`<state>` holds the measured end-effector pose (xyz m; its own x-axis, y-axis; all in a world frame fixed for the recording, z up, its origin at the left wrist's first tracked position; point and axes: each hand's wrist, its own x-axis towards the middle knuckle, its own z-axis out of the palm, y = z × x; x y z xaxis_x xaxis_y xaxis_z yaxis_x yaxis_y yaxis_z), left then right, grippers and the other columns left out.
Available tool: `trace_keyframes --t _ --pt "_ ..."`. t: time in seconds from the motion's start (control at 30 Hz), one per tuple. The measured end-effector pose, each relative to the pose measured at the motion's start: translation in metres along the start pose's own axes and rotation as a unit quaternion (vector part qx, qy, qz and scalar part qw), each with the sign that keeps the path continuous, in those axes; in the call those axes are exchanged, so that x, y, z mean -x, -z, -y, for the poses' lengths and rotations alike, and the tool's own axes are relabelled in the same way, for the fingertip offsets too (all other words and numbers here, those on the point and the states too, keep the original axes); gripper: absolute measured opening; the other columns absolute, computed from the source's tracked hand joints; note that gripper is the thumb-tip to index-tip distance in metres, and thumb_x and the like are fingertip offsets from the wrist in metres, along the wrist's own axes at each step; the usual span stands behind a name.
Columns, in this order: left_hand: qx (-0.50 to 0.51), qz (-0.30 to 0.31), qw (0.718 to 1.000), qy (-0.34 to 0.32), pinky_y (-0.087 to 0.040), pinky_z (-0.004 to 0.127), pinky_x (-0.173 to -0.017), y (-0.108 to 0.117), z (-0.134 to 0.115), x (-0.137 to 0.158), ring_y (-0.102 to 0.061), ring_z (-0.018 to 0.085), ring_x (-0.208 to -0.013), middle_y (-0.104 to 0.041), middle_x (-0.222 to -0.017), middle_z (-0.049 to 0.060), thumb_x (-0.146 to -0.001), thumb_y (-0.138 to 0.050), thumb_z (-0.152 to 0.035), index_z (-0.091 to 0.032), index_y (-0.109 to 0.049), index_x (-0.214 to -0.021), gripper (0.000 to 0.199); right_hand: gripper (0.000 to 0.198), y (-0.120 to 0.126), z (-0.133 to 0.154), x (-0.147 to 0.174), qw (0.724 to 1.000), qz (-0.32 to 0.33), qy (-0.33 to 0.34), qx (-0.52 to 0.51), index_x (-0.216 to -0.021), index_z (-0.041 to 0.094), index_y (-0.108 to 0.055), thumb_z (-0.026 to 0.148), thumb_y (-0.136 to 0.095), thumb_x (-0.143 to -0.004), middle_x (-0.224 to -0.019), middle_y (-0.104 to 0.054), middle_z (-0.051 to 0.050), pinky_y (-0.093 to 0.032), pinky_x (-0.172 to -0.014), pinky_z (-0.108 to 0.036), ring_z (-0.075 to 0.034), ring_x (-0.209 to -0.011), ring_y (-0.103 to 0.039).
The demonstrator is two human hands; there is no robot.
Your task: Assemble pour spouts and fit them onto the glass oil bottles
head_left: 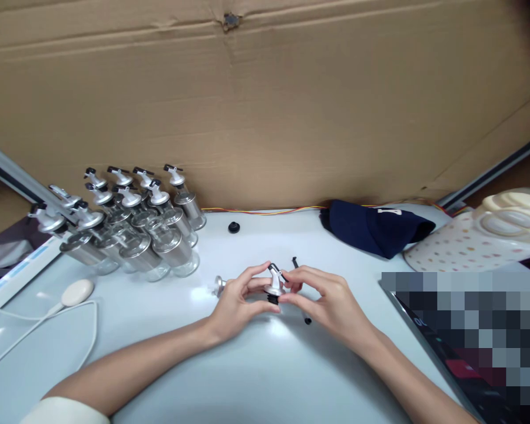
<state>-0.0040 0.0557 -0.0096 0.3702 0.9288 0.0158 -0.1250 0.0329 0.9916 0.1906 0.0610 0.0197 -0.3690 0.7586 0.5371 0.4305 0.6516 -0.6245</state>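
Between my two hands, above the middle of the table, is a silver pour spout (274, 282) with a black flip lever on top and a black ribbed stopper below. My left hand (241, 300) grips it from the left, fingers behind and thumb at the stopper. My right hand (327, 297) pinches it from the right, with fingertips at the lever and at the base. On the table behind my left hand lies another silver spout piece (219, 286), partly hidden. Small black parts (308, 321) lie by my right hand, partly covered by its fingers.
Several glass bottles (176, 250) with metal bands stand at the left, many topped with spouts. A black cap (234, 227) lies behind my hands. A navy baseball cap (371, 229), a dotted container (454, 241) and a pixelated dark screen (472, 341) are at right; a white corded disc (78, 292) is at left.
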Motion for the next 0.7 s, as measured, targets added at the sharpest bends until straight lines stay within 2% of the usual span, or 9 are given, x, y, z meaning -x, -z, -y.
trace_keyframes --t 0.2,0.4,0.5,0.57,0.63,0.7 --pt "0.007 -0.005 1.0 0.0 -0.046 0.036 -0.097 0.001 0.001 0.001 -0.067 0.021 -0.098 -0.075 -0.098 0.006 -0.068 -0.081 -0.016 -0.019 -0.051 -0.128 0.067 0.02 0.0 0.002 0.001 0.999 0.013 -0.038 -0.023 -0.09 0.018 -0.067 0.036 -0.061 -0.089 -0.072 -0.07 -0.004 -0.053 -0.059 -0.026 -0.016 -0.063 -0.066" --pt "0.023 -0.019 1.0 0.006 -0.047 0.035 -0.095 -0.002 -0.003 -0.001 -0.068 0.02 -0.095 -0.074 -0.1 0.006 -0.066 -0.081 -0.014 -0.02 -0.05 -0.125 0.067 0.024 0.001 0.006 -0.003 0.993 0.004 -0.11 -0.029 -0.065 0.02 -0.055 0.033 -0.069 -0.08 -0.06 -0.063 0.002 -0.051 -0.054 -0.022 -0.013 -0.054 -0.061" --pt "0.031 -0.055 0.998 0.003 -0.05 0.033 -0.089 -0.003 -0.005 -0.002 -0.069 0.019 -0.091 -0.074 -0.096 0.005 -0.062 -0.084 -0.016 -0.021 -0.047 -0.121 0.07 0.014 0.0 0.009 -0.004 0.992 0.005 -0.116 -0.042 -0.071 0.02 -0.057 0.025 -0.065 -0.082 -0.065 -0.065 0.001 -0.051 -0.054 -0.021 -0.012 -0.056 -0.061" --pt "0.021 -0.063 0.998 -0.007 -0.051 0.031 -0.087 -0.002 -0.005 -0.001 -0.069 0.019 -0.091 -0.073 -0.094 0.004 -0.063 -0.085 -0.019 -0.021 -0.049 -0.112 0.061 0.002 0.0 0.01 -0.004 0.993 0.018 -0.103 -0.05 -0.081 0.02 -0.063 0.021 -0.062 -0.083 -0.075 -0.07 -0.001 -0.054 -0.06 -0.021 -0.012 -0.062 -0.064" --pt "-0.003 -0.044 0.999 -0.025 -0.051 0.03 -0.088 -0.001 -0.004 0.0 -0.068 0.019 -0.097 -0.072 -0.1 0.006 -0.068 -0.082 -0.023 -0.02 -0.054 -0.105 0.046 0.007 0.001 0.01 -0.004 0.994 0.025 -0.099 -0.051 -0.089 0.02 -0.066 0.019 -0.061 -0.084 -0.083 -0.073 -0.002 -0.055 -0.065 -0.021 -0.013 -0.067 -0.067" --pt "-0.032 -0.013 0.998 -0.048 -0.051 0.029 -0.09 0.0 -0.003 0.001 -0.065 0.02 -0.107 -0.069 -0.114 0.009 -0.079 -0.072 -0.028 -0.02 -0.059 -0.108 0.033 0.01 0.002 0.01 -0.004 0.994 0.012 -0.102 -0.043 -0.089 0.02 -0.068 0.018 -0.059 -0.085 -0.083 -0.074 -0.002 -0.056 -0.068 -0.022 -0.013 -0.069 -0.067"
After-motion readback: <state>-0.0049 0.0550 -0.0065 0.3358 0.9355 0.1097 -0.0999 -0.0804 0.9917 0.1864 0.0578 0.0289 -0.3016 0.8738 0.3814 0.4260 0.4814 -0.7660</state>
